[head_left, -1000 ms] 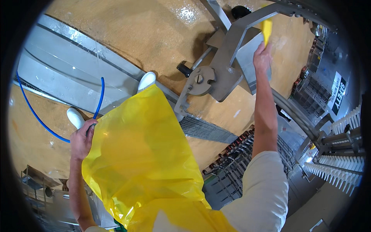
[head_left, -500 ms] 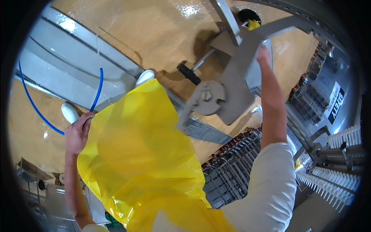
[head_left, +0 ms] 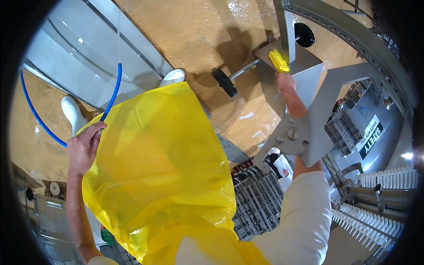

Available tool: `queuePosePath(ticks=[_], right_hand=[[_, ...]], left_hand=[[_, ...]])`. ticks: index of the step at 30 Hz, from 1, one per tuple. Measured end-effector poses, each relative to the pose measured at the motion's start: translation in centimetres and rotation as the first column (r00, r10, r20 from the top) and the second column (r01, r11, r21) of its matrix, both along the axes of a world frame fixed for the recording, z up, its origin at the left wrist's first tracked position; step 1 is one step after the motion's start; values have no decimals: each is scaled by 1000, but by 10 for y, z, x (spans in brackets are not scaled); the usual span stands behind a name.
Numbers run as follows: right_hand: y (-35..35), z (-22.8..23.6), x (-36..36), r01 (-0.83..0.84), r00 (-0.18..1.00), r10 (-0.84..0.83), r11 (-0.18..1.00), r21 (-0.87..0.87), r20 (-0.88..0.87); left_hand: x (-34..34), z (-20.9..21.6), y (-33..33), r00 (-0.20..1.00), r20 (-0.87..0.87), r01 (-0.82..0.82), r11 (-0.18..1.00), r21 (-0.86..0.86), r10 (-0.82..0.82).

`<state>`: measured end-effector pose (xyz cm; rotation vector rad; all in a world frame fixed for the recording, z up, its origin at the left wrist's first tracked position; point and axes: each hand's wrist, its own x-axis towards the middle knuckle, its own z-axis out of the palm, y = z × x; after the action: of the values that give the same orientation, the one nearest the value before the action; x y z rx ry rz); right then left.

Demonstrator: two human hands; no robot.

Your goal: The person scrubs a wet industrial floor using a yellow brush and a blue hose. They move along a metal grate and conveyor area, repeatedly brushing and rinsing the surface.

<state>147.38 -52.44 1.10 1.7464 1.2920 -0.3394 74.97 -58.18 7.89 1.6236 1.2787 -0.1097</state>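
My left hand (head_left: 84,150), at the left edge of my yellow apron (head_left: 161,150), is closed around a blue hose (head_left: 113,95). The hose loops down at the far left, and from its upper end a thin jet of water runs away from me. My right hand (head_left: 286,82) reaches far out and grips a yellow brush (head_left: 278,61). The brush lies against the top of a stainless steel box (head_left: 307,57), beside an upright metal post (head_left: 288,35). A flat steel bracket (head_left: 316,134) with bolts crosses in front of my right forearm and hides part of it.
A long steel trough (head_left: 95,53) runs along the left over a wet tan floor (head_left: 198,35). Black-ended rods (head_left: 225,82) stick out beside the box. Curved steel framework (head_left: 353,35) and rows of white fins (head_left: 366,225) stand at the right, with grey slatted conveyor (head_left: 256,205) below.
My right hand has moved left with the brush, which now shows fully at the box. The bracket has shifted rightward in view. My left hand keeps the hose.
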Motion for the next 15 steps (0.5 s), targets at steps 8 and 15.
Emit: queuePosePath(ticks=[8, 15], right_hand=[[-4, -87, -3, 240, 956, -239, 971, -9, -169], [-18, -90, -16, 475, 841, -510, 856, -203, -180]], left_hand=[[-19, -4, -10, 999, -41, 7, 1000, -29, -8], [-26, -14, -17, 995, -93, -40, 999, -26, 38]])
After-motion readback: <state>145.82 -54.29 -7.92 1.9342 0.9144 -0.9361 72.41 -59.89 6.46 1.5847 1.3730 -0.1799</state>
